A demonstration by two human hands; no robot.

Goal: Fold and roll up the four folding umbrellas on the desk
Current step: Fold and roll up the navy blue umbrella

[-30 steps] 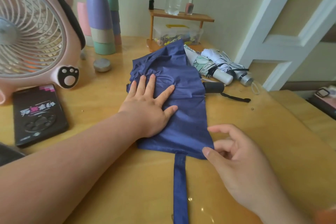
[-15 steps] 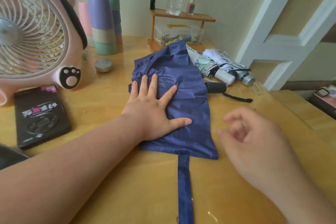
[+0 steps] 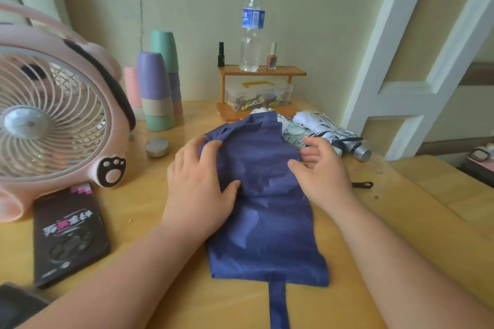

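— Where is the navy blue fabric folding umbrella?

— It lies flat along the middle of the yellow wooden desk, straight in front of me. Its narrow fabric closing strap trails off the near hem towards me.

— And your hands?

— One on each side of it. My left hand rests on the left part of the cloth. Its fingers are bent, the tips on a raised fold at the left edge, and the thumb lies stretched flat on the fabric. Whether those fingers actually hook the fold, I cannot tell.

— The right one?

— My right hand is at the right edge, fingers loosely spread and holding nothing, the thumb tip on the cloth.

— What is around it?

— A rolled pale green leaf-print umbrella and a rolled white-and-silver umbrella lie just beyond my right fingers. To the left stand a pink round desk fan and, nearer, a flat black phone.
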